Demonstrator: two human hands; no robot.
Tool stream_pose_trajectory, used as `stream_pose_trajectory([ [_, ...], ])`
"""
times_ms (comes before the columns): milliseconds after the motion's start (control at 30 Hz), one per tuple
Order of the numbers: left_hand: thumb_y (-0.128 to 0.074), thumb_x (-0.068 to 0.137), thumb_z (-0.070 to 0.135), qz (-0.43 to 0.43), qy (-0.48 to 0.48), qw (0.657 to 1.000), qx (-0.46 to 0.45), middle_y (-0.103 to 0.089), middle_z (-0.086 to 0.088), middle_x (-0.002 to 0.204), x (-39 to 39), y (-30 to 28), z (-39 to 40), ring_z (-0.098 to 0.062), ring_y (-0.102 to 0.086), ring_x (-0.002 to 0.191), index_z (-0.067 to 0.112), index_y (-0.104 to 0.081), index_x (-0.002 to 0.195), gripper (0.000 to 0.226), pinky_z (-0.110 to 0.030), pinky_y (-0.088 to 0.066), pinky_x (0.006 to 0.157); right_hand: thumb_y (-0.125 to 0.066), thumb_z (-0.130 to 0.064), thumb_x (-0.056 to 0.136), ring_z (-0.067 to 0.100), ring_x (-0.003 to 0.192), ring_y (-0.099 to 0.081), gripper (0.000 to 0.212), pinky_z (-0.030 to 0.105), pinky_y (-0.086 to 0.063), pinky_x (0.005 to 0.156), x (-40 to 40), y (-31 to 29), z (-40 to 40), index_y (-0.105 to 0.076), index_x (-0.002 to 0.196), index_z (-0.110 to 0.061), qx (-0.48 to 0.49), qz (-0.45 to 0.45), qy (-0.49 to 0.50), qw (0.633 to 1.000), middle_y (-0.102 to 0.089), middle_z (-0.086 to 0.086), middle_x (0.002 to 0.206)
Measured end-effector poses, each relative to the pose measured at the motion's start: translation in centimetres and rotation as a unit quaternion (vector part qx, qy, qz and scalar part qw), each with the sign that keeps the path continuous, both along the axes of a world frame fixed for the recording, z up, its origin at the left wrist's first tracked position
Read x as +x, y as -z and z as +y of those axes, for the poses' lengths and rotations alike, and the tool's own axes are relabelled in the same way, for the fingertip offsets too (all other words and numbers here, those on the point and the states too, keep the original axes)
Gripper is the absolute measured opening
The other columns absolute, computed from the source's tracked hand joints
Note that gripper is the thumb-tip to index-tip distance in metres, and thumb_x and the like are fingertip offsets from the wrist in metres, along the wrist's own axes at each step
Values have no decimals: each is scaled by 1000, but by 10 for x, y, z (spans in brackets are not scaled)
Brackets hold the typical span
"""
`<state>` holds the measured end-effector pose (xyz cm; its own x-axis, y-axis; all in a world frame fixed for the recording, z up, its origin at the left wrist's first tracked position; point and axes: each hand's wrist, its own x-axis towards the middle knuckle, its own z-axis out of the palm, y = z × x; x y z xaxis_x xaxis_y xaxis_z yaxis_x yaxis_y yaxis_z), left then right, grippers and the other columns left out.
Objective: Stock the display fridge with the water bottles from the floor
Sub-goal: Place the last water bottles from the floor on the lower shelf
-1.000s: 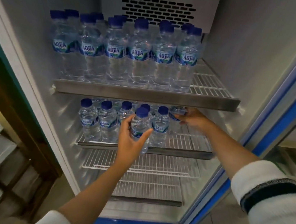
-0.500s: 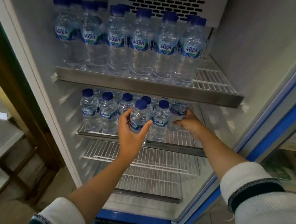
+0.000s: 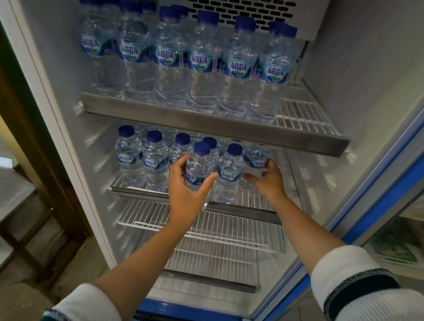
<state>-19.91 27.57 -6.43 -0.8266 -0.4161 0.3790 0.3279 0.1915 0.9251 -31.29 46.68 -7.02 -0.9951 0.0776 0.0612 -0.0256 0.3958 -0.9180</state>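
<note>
The left hand (image 3: 187, 192) has its grip closed around one small water bottle (image 3: 199, 168), thumb on the right side and fingers on the left, holding it upright at the front edge of the middle shelf (image 3: 226, 207). The right hand (image 3: 266, 179) is at 3 o'clock from that bottle; its grip curls around the lower body of the rightmost small bottle (image 3: 256, 158), which stands on the same shelf.

Count, middle shelf: five blue caps show in the front row apart from the held bottle, and the rightmost bottle's cap is hidden by the shelf above. Further bottles stand behind them; their number cannot be told.

Count, top shelf (image 3: 210, 125): six tall bottles (image 3: 202, 62) stand in the front row, with more blue caps behind. The right end of this shelf, at 3 o'clock from the row, is bare wire.

Below the middle shelf, two wire shelves (image 3: 223, 232) lie at 6 o'clock and carry nothing visible.

Labels: every readable label is blue and white and reads "AQUA". All visible caps are dark blue.

The display fridge (image 3: 367, 59) has a white interior with a vented panel (image 3: 239, 2) at 12 o'clock. Its blue-framed door (image 3: 404, 164) stands open at 3 o'clock. Both sleeves (image 3: 373, 316) are white with a dark band.
</note>
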Motion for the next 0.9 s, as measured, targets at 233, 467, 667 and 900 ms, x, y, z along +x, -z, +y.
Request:
stream_pose_trajectory([
  [233, -81, 77, 33, 1, -3, 1000, -5, -53, -1, 128, 0, 0, 0, -17, -52, 122, 18, -45, 134, 69, -39, -44, 107, -70, 1, 81, 25, 122, -48, 74, 21, -40, 87, 9, -3, -2, -31, 143, -9, 18, -45, -48, 998, -49, 10, 136],
  [467, -82, 76, 33, -18, -2, 1000, 1, -54, 0, 127, 1, -3, 0, -14, -53, 121, 19, -45, 133, 70, -37, -45, 106, -73, -1, 80, 16, 102, -51, 61, 25, -40, 83, 14, 0, -5, -45, 134, -4, 4, -38, -3, 999, -57, 14, 129],
  [667, -82, 75, 35, -26, -10, 1000, -10, -55, -1, 126, 3, -5, 1, -16, -54, 120, 20, -45, 133, 70, -39, -46, 105, -77, -7, 78, 28, 121, -52, 69, 28, -41, 87, 13, 1, -6, -42, 137, -6, 11, -47, 0, 999, -53, 11, 135],
  [900, -78, 68, 52, -19, -40, 993, -114, -58, 5, 112, 17, -25, 10, -13, -55, 103, 16, -55, 126, 72, -32, -50, 93, -78, -28, 79, 26, 126, -50, 74, 44, -45, 103, 33, 15, 17, -41, 141, -14, 129, 2, 8, 992, -51, 7, 140],
])
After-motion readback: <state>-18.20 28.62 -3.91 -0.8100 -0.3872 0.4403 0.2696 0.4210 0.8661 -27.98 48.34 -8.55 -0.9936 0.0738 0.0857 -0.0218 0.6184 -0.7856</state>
